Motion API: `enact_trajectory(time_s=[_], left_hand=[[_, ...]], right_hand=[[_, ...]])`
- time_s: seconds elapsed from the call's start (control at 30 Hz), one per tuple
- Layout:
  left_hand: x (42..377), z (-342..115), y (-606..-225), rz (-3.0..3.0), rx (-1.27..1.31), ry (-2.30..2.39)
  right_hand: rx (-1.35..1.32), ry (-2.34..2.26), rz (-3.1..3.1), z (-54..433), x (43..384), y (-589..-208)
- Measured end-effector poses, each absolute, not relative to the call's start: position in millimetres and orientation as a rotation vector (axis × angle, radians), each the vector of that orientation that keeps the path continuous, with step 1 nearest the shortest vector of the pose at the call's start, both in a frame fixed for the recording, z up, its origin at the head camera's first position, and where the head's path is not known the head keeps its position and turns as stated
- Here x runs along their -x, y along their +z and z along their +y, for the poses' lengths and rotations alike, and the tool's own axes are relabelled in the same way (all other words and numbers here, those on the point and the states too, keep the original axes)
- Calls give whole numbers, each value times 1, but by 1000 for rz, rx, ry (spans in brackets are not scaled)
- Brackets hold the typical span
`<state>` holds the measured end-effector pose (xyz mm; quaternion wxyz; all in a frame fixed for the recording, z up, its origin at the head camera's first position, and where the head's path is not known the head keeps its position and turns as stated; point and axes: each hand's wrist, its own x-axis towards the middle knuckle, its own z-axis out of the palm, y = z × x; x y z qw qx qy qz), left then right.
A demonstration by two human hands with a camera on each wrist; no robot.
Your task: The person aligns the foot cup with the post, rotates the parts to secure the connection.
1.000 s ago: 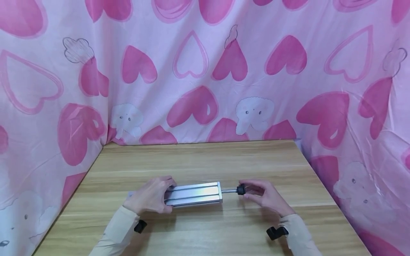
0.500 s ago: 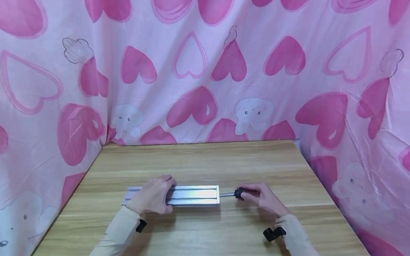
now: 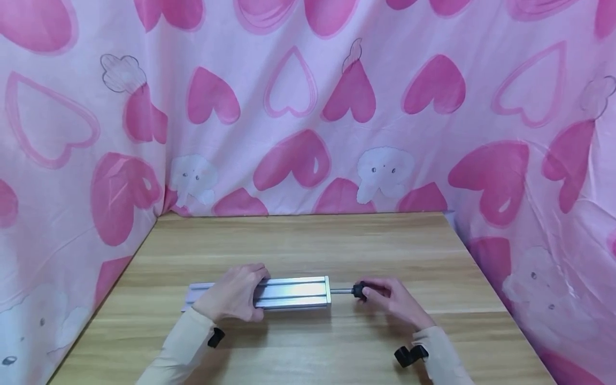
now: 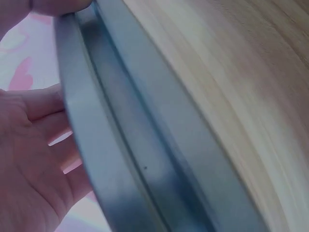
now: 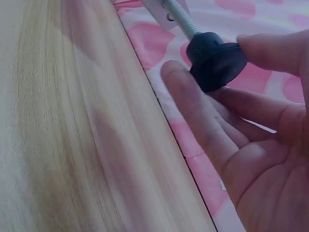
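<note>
My left hand (image 3: pixel 237 294) grips a silver grooved aluminium profile (image 3: pixel 295 293) across its middle, thumb on the near side and fingers over the far side. In the left wrist view the profile's grooved side (image 4: pixel 130 125) runs diagonally past the palm. From the profile's right end plate sticks out a threaded rod (image 3: pixel 340 291), tipped with a black foot (image 5: pixel 215 60). My right hand (image 3: pixel 392 299) pinches that foot between thumb and fingers; the right wrist view shows the fingertips around its rim. The profile lies level, its left end showing beyond my left hand.
The wood-grain table (image 3: pixel 298 240) spreads under both hands. A pink curtain (image 3: pixel 289 107) printed with hearts hangs behind and along both sides. Black wrist straps or mounts (image 3: pixel 410 355) sit at both sleeves.
The profile's right end has dropped slightly, so it lies more level. My right hand has shifted a little left and down and closed its fingers more around the black foot.
</note>
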<state>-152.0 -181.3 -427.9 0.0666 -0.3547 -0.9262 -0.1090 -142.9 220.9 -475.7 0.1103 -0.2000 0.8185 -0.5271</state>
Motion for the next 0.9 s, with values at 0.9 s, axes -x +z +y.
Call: enact_trajectory(time_s=[0.9], left_hand=[[152,-179,-420,-2846,1069,-442]], right_hand=[[515,-1636,2287,223,143,-474]])
